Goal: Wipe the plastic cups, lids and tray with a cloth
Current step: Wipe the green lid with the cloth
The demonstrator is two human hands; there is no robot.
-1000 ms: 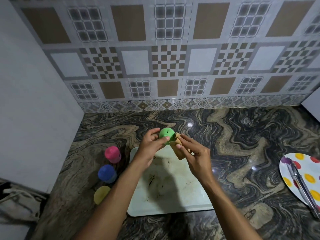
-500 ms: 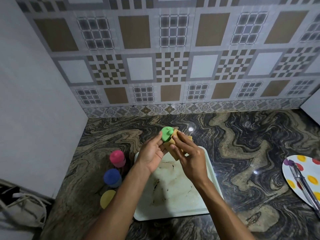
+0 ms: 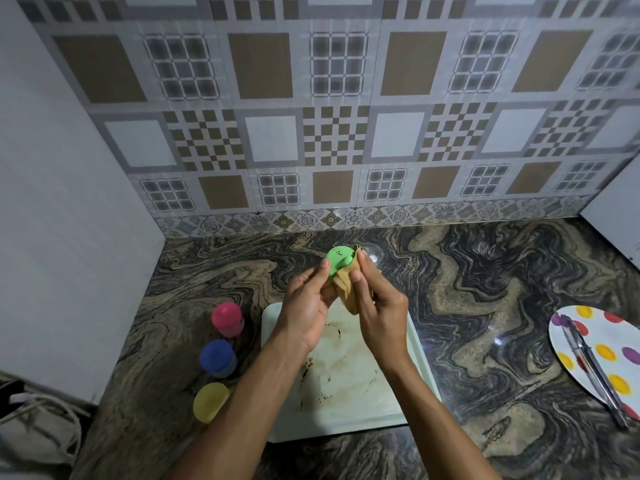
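Observation:
My left hand point(image 3: 306, 304) holds a green plastic cup point(image 3: 338, 259) above the far end of the white tray point(image 3: 414, 355). My right hand point(image 3: 375, 304) grips a tan cloth point(image 3: 346, 287) pressed against the cup's side. The tray lies on the marble counter and carries dark smears. A pink cup point(image 3: 227, 318), a blue cup point(image 3: 217, 356) and a yellow cup point(image 3: 210, 401) stand in a row left of the tray, each with its lid on.
A white plate point(image 3: 609, 355) with coloured dots lies at the right edge, metal tongs point(image 3: 592, 368) across it. A tiled wall closes the back, a plain white wall the left. A bag with cords point(image 3: 38, 427) sits at the lower left, off the counter.
My hands and the green cup have shifted slightly away from me, over the tray's far edge. My right hand's fingers have moved over the cloth on the cup.

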